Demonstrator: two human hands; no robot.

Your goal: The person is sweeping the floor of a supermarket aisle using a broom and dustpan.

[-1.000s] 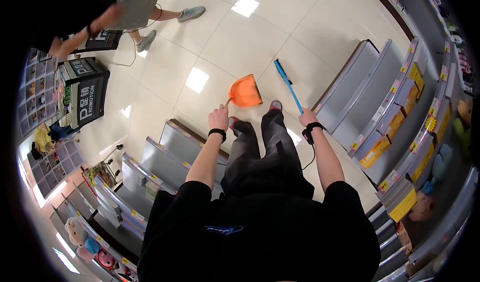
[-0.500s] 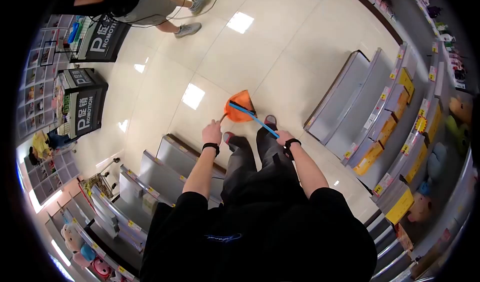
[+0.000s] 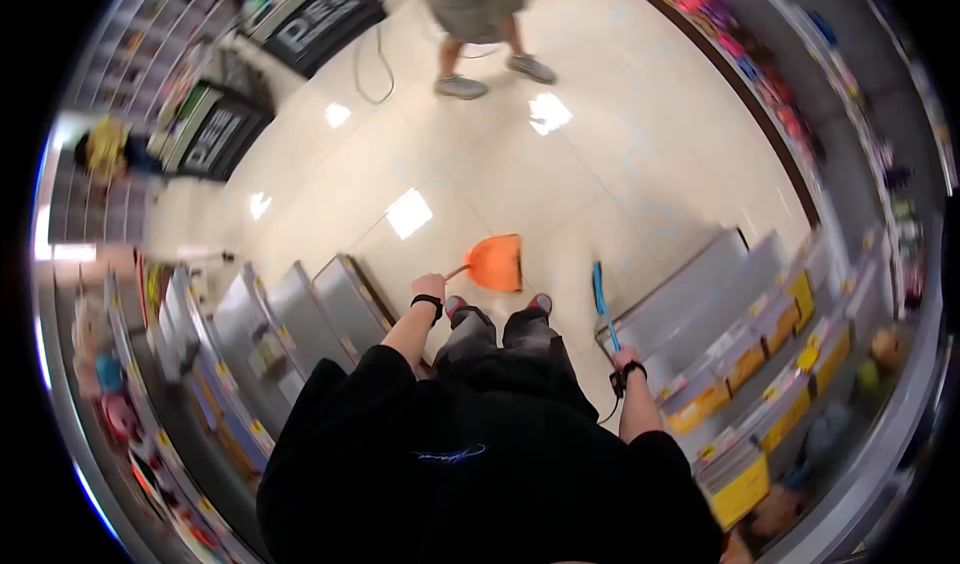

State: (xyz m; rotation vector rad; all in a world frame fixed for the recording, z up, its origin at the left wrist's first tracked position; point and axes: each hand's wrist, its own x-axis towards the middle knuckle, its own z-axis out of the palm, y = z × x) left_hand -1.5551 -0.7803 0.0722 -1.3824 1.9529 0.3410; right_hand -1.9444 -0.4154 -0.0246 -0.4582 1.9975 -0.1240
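Observation:
My left hand is closed around the handle of an orange dustpan, whose pan is low over the tiled floor in front of my shoes. A blue hand brush is gripped by its handle in my right hand. It points forward, well to the right of the dustpan, with its head beside the low end of the right shelves. Both wrists wear black bands.
Shelves with price tags stand close on my right and left. Ahead, a person in shorts stands on the glossy floor, near a loose cable. Black promotion bins are at the upper left.
My right hand has swung the brush away from the dustpan to the right. My view has turned and blurred; the person ahead now appears farther right.

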